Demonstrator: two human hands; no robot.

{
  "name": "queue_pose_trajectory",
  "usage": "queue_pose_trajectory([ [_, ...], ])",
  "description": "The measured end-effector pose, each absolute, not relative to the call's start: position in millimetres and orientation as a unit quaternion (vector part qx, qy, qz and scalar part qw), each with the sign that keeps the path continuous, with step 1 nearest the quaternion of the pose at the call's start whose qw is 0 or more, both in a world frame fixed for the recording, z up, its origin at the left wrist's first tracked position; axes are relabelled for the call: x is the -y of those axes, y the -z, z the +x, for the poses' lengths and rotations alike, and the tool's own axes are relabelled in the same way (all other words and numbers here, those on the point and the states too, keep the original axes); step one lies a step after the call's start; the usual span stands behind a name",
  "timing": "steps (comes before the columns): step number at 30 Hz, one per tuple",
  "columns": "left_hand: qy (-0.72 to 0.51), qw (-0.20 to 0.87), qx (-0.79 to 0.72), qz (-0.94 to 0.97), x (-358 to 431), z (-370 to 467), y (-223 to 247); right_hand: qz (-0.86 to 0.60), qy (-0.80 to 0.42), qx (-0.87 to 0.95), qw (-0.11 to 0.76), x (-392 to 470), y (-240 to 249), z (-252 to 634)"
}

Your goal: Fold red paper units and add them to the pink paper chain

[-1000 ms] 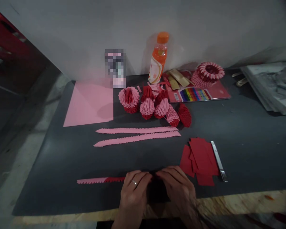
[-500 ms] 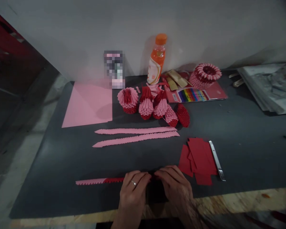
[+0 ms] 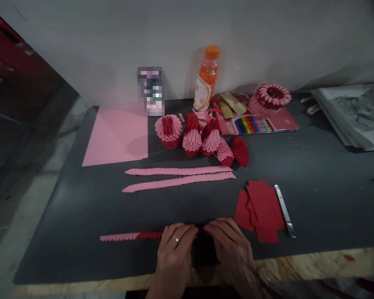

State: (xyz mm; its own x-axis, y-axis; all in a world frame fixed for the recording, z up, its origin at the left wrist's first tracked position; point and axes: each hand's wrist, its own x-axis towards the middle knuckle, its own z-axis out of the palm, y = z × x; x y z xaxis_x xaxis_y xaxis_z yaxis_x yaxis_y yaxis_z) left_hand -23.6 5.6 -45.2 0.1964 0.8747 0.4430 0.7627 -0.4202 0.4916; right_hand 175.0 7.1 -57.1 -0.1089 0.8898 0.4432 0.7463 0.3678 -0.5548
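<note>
A narrow zigzag chain of folded paper (image 3: 121,237), pink at its left end and red toward the middle, lies along the front of the mat. Its red end runs under my left hand (image 3: 176,245), which wears a ring and has its fingers curled closed over it. Close by on the right, my right hand (image 3: 232,243) is pinched, fingertips nearly meeting those of the left. A trace of dark red shows between the fingertips; what the right hand pinches is too hidden to name. Red paper rectangles (image 3: 263,207) lie beside the right hand, with a slim metal cutter (image 3: 285,211) on their right edge.
Two pink zigzag chains (image 3: 177,178) lie mid-mat. Behind them stand folded red-and-pink paper pieces (image 3: 191,139), pink sheets (image 3: 118,137), a blurred-out phone (image 3: 152,91) and an orange drink bottle (image 3: 206,79). A round paper piece (image 3: 269,99) and a plastic-wrapped stack (image 3: 345,116) sit at back right.
The whole view has shifted very slightly. Both hands stay almost in place over the folded chain, with only a tiny movement of the right fingers.
</note>
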Motion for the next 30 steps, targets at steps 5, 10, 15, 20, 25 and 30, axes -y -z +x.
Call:
queue_pose_trajectory([
  [5, -0.343, 0.08, -0.534, 0.769, -4.8, -23.0, 43.8, -0.551, -0.103, 0.736, 0.379, -5.9, 56.3, 174.2],
  [10, -0.343, 0.08, -0.533, 0.769, -4.5, -23.6, 42.6, -0.554, -0.11, 0.727, 0.389, -6.5, 54.0, 171.1],
  [15, -0.343, 0.086, -0.534, 0.768, -5.1, -23.9, 43.7, -0.565, -0.112, 0.715, 0.397, -8.9, 54.5, 169.5],
  [20, -0.35, 0.099, -0.541, 0.758, -4.8, -23.4, 46.0, -0.565, -0.115, 0.71, 0.404, -8.7, 56.8, 170.9],
  [25, -0.351, 0.135, -0.543, 0.751, -5.4, -27.1, 46.3, -0.567, -0.112, 0.706, 0.409, -5.0, 56.6, 172.2],
  [30, -0.369, 0.126, -0.536, 0.749, -6.4, -28.4, 47.8, -0.568, -0.126, 0.72, 0.378, -6.6, 56.9, 181.1],
])
